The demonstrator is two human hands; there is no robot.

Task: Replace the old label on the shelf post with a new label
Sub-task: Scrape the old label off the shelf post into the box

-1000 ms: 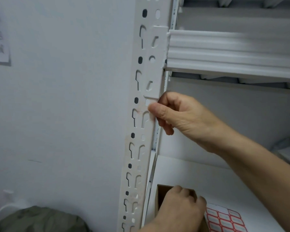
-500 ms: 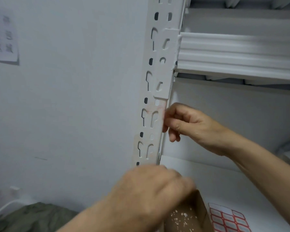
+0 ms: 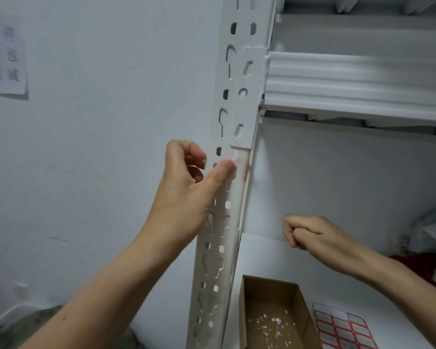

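The white slotted shelf post [image 3: 239, 71] runs up the middle of the view. Faint pinkish residue of the old label [image 3: 243, 165] shows on the post just below the beam bracket. My left hand [image 3: 186, 187] is raised against the post, its thumb tip pressing on the post face beside that residue, the other fingers curled and holding nothing visible. My right hand [image 3: 310, 233] hovers lower, to the right over the shelf board, closed into a fist; I cannot see anything inside it. A sheet of red-bordered labels [image 3: 342, 328] lies on the shelf at the bottom right.
An open cardboard box [image 3: 269, 293] holding small paper scraps sits on the white shelf board [image 3: 275, 258] beside the post. A shelf beam [image 3: 350, 79] crosses above. A paper notice [image 3: 6, 56] hangs on the left wall. Something red [image 3: 423, 268] lies at the right edge.
My left hand rose from the box to the post and set its thumb on it. My right hand left the post and dropped to the right, closing into a fist.
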